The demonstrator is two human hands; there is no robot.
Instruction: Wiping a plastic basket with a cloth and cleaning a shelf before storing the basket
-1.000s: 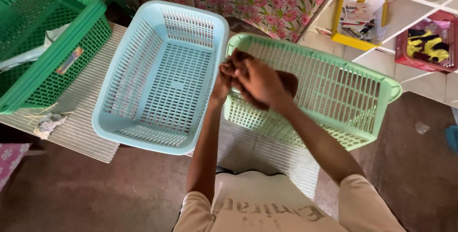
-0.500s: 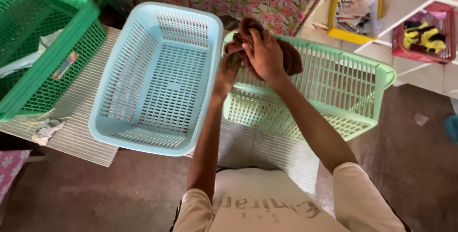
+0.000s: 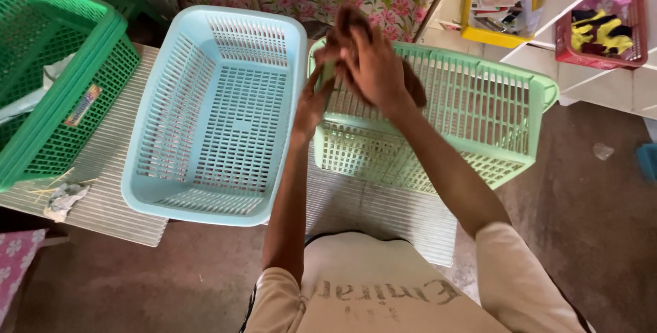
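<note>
I bunch a soft brown cloth (image 3: 410,81) between my left hand (image 3: 316,97) and right hand (image 3: 373,66), both closed on it, above the mint-green basket (image 3: 479,110); light, limp, easily gripped anywhere.

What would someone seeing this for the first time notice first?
Two raised hands, the left hand and right hand, grip a brown cloth over the mint green basket at centre right. Beside it, at centre left, sits a big light blue basket, with a darker green basket at the far left edge.
</note>
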